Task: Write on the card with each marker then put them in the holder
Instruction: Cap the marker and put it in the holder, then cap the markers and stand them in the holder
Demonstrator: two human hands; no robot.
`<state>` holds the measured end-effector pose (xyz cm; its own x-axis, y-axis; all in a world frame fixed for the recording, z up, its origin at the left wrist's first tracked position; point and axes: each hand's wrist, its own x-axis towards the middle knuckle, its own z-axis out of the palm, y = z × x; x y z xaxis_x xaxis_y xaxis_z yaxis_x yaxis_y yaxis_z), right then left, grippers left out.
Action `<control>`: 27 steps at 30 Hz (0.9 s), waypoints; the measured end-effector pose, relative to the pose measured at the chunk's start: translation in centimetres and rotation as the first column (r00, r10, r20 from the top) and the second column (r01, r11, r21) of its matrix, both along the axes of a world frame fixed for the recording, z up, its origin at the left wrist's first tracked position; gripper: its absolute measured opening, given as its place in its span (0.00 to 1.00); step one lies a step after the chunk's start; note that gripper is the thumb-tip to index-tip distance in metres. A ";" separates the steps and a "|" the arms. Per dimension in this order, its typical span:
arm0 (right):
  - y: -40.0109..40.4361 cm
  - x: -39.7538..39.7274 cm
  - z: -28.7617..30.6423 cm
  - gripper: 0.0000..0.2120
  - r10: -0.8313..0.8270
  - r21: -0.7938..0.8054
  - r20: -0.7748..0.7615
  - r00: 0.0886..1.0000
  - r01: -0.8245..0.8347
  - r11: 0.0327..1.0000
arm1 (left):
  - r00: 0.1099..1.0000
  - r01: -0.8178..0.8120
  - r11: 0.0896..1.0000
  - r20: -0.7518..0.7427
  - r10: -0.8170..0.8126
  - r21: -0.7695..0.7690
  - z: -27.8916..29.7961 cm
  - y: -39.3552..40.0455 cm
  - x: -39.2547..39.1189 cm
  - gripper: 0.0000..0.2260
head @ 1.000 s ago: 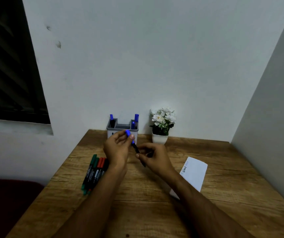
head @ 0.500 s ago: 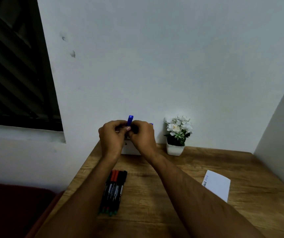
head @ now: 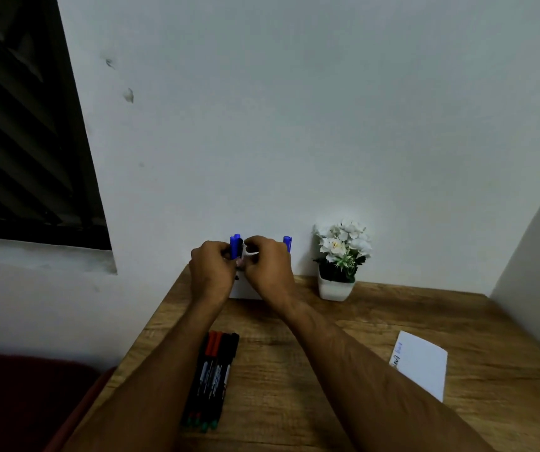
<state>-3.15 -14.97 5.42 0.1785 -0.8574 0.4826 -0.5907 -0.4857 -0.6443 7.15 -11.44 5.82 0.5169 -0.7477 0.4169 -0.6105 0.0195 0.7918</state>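
At table's far edge, both hands meet over holder (head: 246, 290): left hand (head: 211, 272) fingers curled around upright blue marker (head: 236, 246), right hand (head: 267, 269) pinching alongside.

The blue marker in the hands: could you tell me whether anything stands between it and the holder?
Nothing visible does. The blue marker, held upright by the left hand and right hand, is right over the holder, mostly hidden behind them.

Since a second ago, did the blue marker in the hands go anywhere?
Yes. The blue marker went away from the person, from over the desk in front of the holder to upright at its top, beside the flower pot.
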 end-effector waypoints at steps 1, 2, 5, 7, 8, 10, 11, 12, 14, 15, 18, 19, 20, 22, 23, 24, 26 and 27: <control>0.0 -0.2 -0.1 0.12 -0.005 0.003 -0.001 1.000 0.005 1.000 | 1.000 0.003 1.000 -0.002 -0.003 -0.002 -0.1 0.0 -0.1 0.07; 0.1 -0.3 -0.2 0.12 -0.010 0.006 0.000 1.000 0.010 1.000 | 1.000 0.006 1.000 -0.003 -0.006 -0.004 -0.2 0.1 -0.1 0.07; 0.4 -0.5 -0.6 0.10 -0.012 -0.027 0.003 1.000 0.012 1.000 | 1.000 -0.006 1.000 -0.004 0.006 -0.003 -0.5 0.3 -0.1 0.07; 0.8 -0.6 -1.0 0.10 0.003 -0.035 0.008 1.000 -0.003 0.999 | 1.000 -0.011 1.000 -0.015 0.011 -0.002 -0.6 0.6 -0.2 0.10; 1.1 -0.7 -1.1 0.10 0.014 -0.031 0.011 1.000 -0.014 0.999 | 1.000 -0.011 1.000 -0.020 0.011 -0.002 -0.5 0.7 -0.3 0.11; 1.5 -0.9 -1.4 0.13 0.027 -0.026 0.011 1.000 -0.027 0.999 | 1.000 -0.016 1.000 -0.013 0.015 -0.007 -0.5 1.1 -0.4 0.12; 1.7 -1.1 -1.5 0.14 0.034 -0.027 0.006 0.999 -0.033 0.999 | 1.000 -0.020 1.000 -0.006 0.020 -0.012 -0.5 1.3 -0.4 0.13; 1.9 -1.2 -1.5 0.15 0.042 -0.029 0.001 0.999 -0.041 0.999 | 1.000 -0.029 0.999 -0.001 0.029 -0.017 -0.5 1.3 -0.3 0.14; 2.3 -1.6 -1.5 0.15 0.059 -0.027 -0.001 0.998 -0.059 0.998 | 0.998 -0.061 0.998 0.005 0.061 -0.029 -0.5 1.5 -0.2 0.14; 2.4 -1.8 -1.5 0.15 0.062 -0.025 -0.005 0.998 -0.062 0.998 | 0.997 -0.081 0.996 0.010 0.081 -0.038 -0.5 1.7 -0.3 0.12; 2.9 -2.6 -1.6 0.14 0.064 -0.034 -0.023 0.998 -0.064 0.997 | 0.997 -0.078 0.997 0.029 0.078 -0.020 -0.8 2.6 -0.4 0.07; 3.1 -2.9 -1.7 0.13 0.070 -0.033 -0.028 0.997 -0.071 0.997 | 0.997 -0.053 0.998 0.049 0.052 0.025 -1.0 3.0 -0.5 0.06; 3.2 -3.1 -1.9 0.12 0.074 -0.029 -0.035 0.997 -0.075 0.997 | 0.997 -0.020 0.996 0.077 0.013 0.087 -1.3 3.3 -0.5 0.05; 3.6 -3.5 -2.4 0.12 0.074 -0.027 -0.040 0.996 -0.075 0.997 | 0.987 0.048 0.971 0.140 -0.082 0.233 -2.0 4.1 -0.5 0.04; 3.9 -3.7 -2.7 0.12 0.068 -0.029 -0.040 0.997 -0.070 0.997 | 0.979 0.069 0.951 0.161 -0.122 0.301 -2.4 4.4 -0.6 0.06; 4.2 -4.0 -3.0 0.12 0.065 -0.030 -0.041 0.997 -0.066 0.997 | 0.972 0.082 0.927 0.174 -0.155 0.367 -2.7 4.8 -0.7 0.09; 4.8 -4.4 -3.6 0.12 0.066 -0.034 -0.042 0.997 -0.068 0.997 | 0.962 0.087 0.873 0.186 -0.198 0.480 -2.7 5.5 -1.1 0.10; 5.1 -4.7 -3.9 0.12 0.067 -0.033 -0.038 0.997 -0.069 0.997 | 0.956 0.086 0.847 0.197 -0.218 0.525 -2.6 5.8 -1.3 0.11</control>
